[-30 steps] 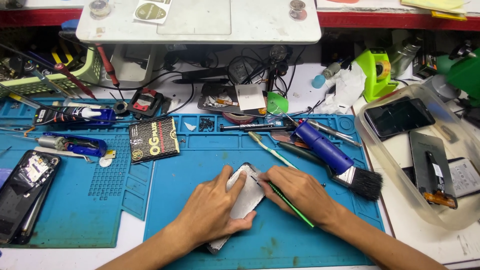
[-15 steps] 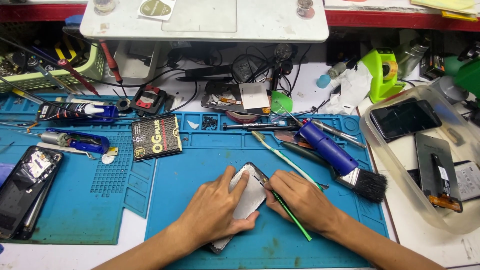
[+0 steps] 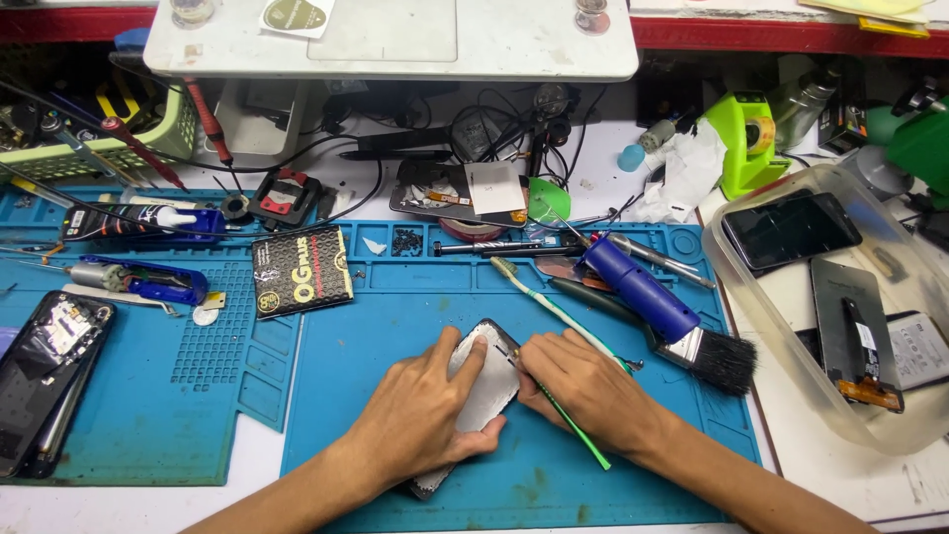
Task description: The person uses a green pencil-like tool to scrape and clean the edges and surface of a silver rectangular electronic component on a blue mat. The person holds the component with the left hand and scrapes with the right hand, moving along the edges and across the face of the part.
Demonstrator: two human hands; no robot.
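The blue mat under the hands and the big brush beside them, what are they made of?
The blue mat looks like soft rubber or silicone: dull, not shiny, with moulded little pockets and ridges. The brush seems to have a smooth blue plastic handle, a shiny metal band and dark bristles; whether those are hair or plastic is hard to tell.

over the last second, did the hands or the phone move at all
Hardly. The left hand still presses the phone flat on the blue mat, and the right hand keeps the thin green tool at its edge. The brush has stayed put.
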